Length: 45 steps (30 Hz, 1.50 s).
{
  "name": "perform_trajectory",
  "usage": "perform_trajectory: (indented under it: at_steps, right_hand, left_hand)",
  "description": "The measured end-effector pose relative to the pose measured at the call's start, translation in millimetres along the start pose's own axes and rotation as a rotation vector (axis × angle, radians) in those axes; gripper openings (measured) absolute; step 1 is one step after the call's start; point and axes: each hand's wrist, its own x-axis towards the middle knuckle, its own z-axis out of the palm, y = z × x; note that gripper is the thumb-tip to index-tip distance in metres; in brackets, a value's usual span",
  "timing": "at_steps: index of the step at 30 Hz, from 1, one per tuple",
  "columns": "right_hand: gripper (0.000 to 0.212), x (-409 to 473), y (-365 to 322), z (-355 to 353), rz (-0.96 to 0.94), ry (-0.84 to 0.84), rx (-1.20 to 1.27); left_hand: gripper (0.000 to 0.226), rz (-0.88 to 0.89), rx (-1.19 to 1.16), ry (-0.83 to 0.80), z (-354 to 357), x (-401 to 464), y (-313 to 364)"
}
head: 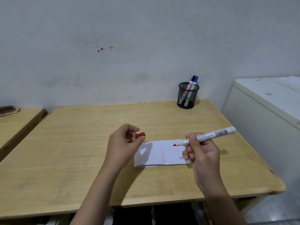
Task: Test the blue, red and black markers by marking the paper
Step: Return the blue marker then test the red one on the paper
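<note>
A white folded paper [162,153] lies on the wooden table [90,143], with no marks that I can see on it. My right hand [202,153] holds the uncapped red marker [211,135], its red tip pointing left just above the paper's right part. My left hand [125,143] pinches the red cap [140,135] between thumb and fingers, above the paper's left edge. The black marker [189,86] and the blue marker [194,82] stand capped in a black mesh cup [186,101] at the table's back right.
A white cabinet [266,108] stands close to the table's right side. A second wooden table [14,122] with a brush [8,110] on it is at the left. A grey wall runs behind.
</note>
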Motion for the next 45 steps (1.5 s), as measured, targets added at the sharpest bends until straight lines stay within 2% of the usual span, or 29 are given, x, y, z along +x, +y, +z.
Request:
perform_trajectory:
  at_steps: [4, 9, 16, 19, 23, 28, 31, 36, 45]
  right_hand:
    - [0.03, -2, 7, -3, 0.017, -0.018, -0.023]
    - [0.026, 3, 9, -4, 0.023, -0.017, -0.053]
    - [0.022, 10, 11, 16, 0.001, -0.117, -0.119]
    - [0.024, 18, 9, 30, -0.031, -0.186, -0.195]
    - [0.029, 42, 14, 49, 0.014, -0.242, -0.28]
    - [0.028, 63, 40, 78, 0.248, -0.247, -0.236]
    - [0.027, 63, 55, 88, 0.324, -0.243, -0.261]
    - [0.03, 57, 72, 81, 0.267, -0.265, -0.328]
    - [0.029, 53, 79, 78, 0.182, -0.303, -0.434]
  left_hand:
    - [0.012, -0.072, 0.135, -0.098, 2, 46, -13]
    - [0.02, -0.118, 0.211, -0.279, 14, 66, -36]
    - [0.045, -0.157, 0.138, -0.288, 9, 66, -51]
    - [0.044, -0.201, 0.076, -0.288, -2, 63, -50]
    - [0.026, -0.12, 0.175, -0.32, -18, 43, -48]
    - [0.026, 0.041, 0.346, -0.31, -16, 19, -51]
    - [0.021, 0.097, 0.303, -0.273, -13, 14, -58]
    - [0.013, 0.152, 0.246, -0.223, -11, 7, -67]
    - [0.014, 0.167, 0.246, -0.282, -18, 9, -71]
